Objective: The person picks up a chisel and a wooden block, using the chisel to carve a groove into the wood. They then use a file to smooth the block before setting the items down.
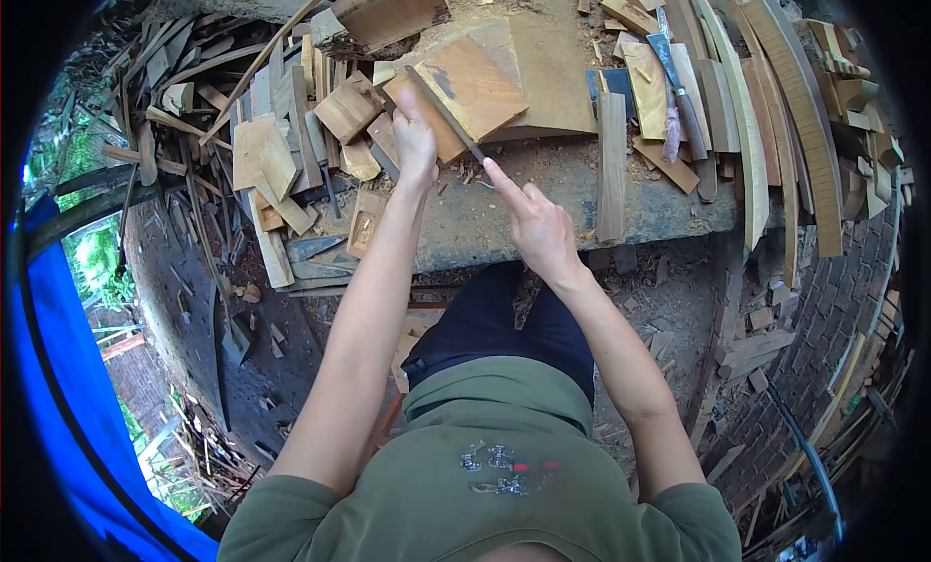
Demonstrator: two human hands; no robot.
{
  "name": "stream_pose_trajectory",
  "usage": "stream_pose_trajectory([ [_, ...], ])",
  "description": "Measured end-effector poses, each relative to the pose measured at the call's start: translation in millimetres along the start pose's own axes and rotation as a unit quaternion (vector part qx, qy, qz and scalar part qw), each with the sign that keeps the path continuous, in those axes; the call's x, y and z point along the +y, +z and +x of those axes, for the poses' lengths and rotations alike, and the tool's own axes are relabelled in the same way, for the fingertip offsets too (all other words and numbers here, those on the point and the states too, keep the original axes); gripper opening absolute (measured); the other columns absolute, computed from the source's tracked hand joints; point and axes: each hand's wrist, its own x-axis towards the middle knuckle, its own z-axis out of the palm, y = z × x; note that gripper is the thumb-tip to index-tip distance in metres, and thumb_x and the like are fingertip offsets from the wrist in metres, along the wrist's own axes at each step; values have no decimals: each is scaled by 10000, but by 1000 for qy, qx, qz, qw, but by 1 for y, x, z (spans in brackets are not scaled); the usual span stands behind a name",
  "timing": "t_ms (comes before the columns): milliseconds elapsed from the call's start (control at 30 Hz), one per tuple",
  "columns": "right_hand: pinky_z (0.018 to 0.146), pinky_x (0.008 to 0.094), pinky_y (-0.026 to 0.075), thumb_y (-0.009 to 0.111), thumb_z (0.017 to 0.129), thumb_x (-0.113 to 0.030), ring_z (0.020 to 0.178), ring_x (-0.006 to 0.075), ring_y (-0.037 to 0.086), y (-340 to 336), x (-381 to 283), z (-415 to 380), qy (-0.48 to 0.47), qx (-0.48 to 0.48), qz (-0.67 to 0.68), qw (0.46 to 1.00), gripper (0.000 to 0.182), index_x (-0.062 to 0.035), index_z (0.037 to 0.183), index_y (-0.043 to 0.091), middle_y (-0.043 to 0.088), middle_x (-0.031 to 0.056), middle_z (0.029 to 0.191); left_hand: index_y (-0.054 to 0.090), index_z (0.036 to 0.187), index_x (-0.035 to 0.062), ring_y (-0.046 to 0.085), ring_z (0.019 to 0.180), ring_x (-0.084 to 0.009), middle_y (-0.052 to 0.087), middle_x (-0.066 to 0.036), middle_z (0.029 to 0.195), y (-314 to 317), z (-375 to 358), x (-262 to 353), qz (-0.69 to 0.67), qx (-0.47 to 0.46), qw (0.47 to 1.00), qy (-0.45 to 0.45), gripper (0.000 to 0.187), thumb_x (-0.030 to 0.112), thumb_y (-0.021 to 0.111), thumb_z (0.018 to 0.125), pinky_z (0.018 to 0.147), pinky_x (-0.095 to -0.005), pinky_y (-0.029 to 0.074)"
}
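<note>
A long, narrow dark file [444, 104] lies slantwise across a squarish wooden block [475, 77] on the bench. My right hand [543, 232] is closed around the near end of the file, index finger stretched along it; the handle is hidden in the palm. At the block's left side, my left hand [415, 140] grips its edge with the thumb upward, close to the file's far end. The block's top has a dark patch and a paler, yellowish strip beside the file. Beneath the block is a larger flat board [553, 67].
The worn workbench [524, 198] carries sawdust and shavings. Wood offcuts [349, 106] crowd the left. To the right are a blue-bladed tool [669, 63], an upright slat [611, 164] and long curved strips [790, 96]. A blue tarp [68, 387] hangs at far left.
</note>
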Motion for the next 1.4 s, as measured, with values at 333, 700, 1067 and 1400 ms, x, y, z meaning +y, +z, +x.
stream_pose_trajectory([
  [333,561,493,556,534,919,-87,612,377,650,1,-20,18,27,-10,-120,992,606,-347,1454,416,580,150,798,523,1185,-125,621,957,-252,644,-212,1071,4,0,-4,-52,-22,998,-2,680,511,322,1049,849,-379,492],
  [700,521,469,553,532,892,-70,588,348,655,5,-20,22,22,5,-166,986,641,-360,1453,421,569,132,785,536,1142,-127,617,970,-282,641,-239,1047,3,-1,-11,-42,6,999,8,676,512,340,1045,865,-391,479],
  [1067,768,373,521,542,972,-466,866,243,662,-41,13,63,148,138,132,970,587,-71,1403,491,680,118,962,513,1264,-91,642,1009,-239,646,-201,1142,-24,-6,18,-60,-140,987,-53,674,527,385,1028,894,-340,514],
  [1400,399,200,322,660,929,-298,540,29,459,-44,10,53,247,49,471,846,369,-80,1204,547,538,-26,795,341,1492,42,449,1349,-339,391,-253,1486,-57,2,63,-71,-477,858,-176,979,806,224,892,1057,-476,446],
])
